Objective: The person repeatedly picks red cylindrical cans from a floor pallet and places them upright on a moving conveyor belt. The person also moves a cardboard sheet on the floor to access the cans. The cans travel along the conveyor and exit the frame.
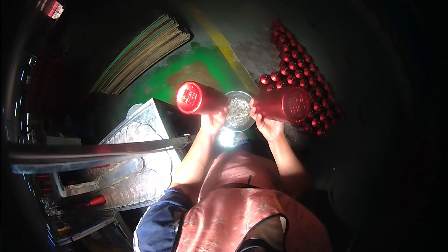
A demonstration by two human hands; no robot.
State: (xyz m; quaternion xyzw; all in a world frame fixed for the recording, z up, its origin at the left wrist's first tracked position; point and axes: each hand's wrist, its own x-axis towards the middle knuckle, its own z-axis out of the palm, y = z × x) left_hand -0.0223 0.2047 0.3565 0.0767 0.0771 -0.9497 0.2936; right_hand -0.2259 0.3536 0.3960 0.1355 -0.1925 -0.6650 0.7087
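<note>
My left hand [215,120] is wrapped round a red metal cylinder [212,101], its flat end with stamped marks turned up and to the left. My right hand [267,123] grips a second red metal cylinder [273,104], whose flat end points right. Both cylinders are held tilted, apart from each other, at about the same height. Between and below them is a round metal basin [239,112] with a bright, glittering inside; what it contains I cannot make out. The far ends of the cylinders are partly hidden by my fingers.
Many red domed cylinders [298,65] stand packed on the floor at right. A stack of flat sheets [140,53] lies at upper left. Left of me is a metal frame with a shiny tray [154,158], a rail [98,151] and a small red cylinder [96,201]. A yellow line [219,39] crosses the floor.
</note>
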